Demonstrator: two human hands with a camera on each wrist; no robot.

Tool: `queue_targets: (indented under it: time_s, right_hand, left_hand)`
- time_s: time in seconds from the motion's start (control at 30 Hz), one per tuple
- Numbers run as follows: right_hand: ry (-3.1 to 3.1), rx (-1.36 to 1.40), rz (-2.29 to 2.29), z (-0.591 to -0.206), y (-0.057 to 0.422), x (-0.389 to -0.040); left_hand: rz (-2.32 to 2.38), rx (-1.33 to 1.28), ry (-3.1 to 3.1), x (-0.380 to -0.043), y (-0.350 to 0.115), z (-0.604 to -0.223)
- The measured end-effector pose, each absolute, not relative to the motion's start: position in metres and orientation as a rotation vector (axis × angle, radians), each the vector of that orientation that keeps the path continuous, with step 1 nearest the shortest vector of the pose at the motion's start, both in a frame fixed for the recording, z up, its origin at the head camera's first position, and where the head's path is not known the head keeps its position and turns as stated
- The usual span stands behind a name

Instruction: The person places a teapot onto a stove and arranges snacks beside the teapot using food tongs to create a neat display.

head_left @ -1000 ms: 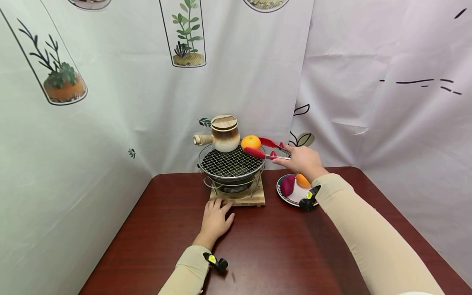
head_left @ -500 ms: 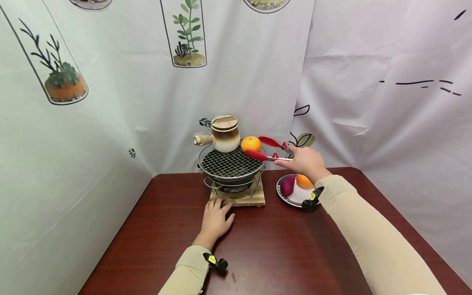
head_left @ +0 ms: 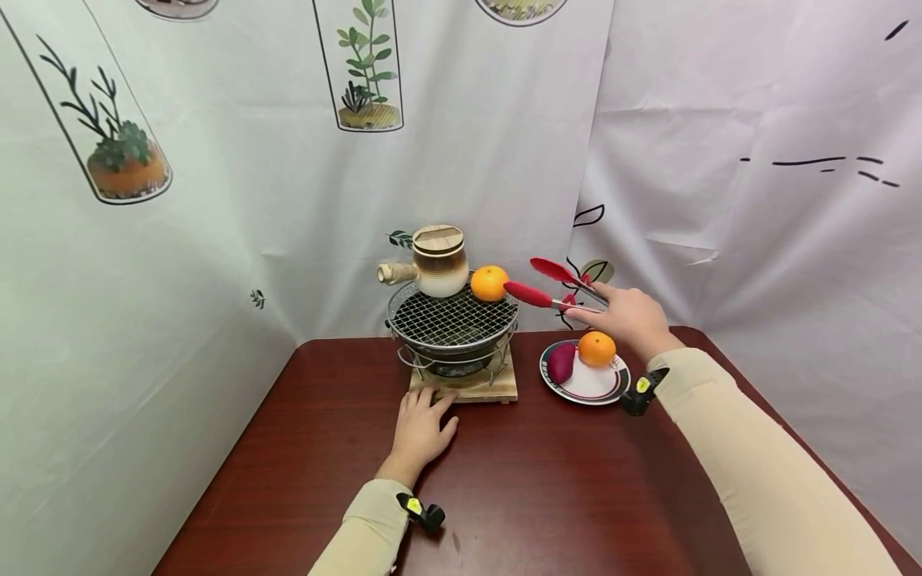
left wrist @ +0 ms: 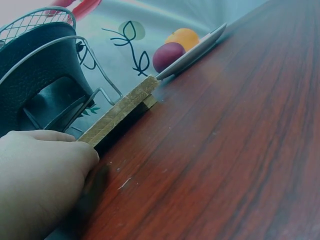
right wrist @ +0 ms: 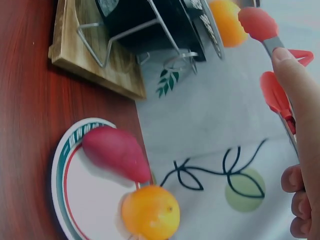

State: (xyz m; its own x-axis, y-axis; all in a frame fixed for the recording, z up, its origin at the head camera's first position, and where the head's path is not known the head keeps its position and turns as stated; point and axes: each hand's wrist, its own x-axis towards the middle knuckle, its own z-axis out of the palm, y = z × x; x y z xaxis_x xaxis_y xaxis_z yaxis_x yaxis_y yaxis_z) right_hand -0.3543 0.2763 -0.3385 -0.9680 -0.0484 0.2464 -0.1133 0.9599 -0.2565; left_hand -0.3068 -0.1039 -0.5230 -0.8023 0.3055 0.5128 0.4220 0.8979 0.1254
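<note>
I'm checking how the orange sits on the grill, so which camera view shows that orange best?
The head view: it shows the orange almost whole on the grill, right of the lidded pot. The right wrist view shows only part of it, cut off by the top edge. The left wrist view doesn't show it.

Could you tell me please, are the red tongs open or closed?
Open. The red tongs in the right hand show their two red tips apart, with nothing between them.
</note>
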Motion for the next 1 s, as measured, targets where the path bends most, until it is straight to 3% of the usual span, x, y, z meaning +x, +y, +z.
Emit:
queue_targets:
  time_s: [1.0]
  right_hand:
    - [-2.932, 0.006, 0.394, -0.394, 0.372, -0.322]
  left_hand:
    - [-0.334, -0.533, -2.541, -0.306, -0.104, -0.524]
